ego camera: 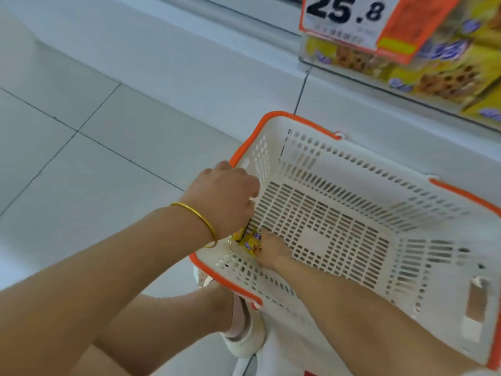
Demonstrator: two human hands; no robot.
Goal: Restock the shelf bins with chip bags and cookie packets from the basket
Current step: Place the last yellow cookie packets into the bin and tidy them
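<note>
Now the cookie packets (250,244) are being reached for in the near left corner of the basket (447,213), close beside the shelf base. The left hand (225,202), a gold bangle (200,215) on its wrist, is held over them, fingers curled down round one packet's top edge. The right hand (271,253) is laid against the packets; whether its fingers are gripping cannot be told. More yellow packets are seen in the shelf bin (306,63), behind a price tag (344,12).

Perforated plastic basket (352,169), glossy floor tiles (81,172)
</note>
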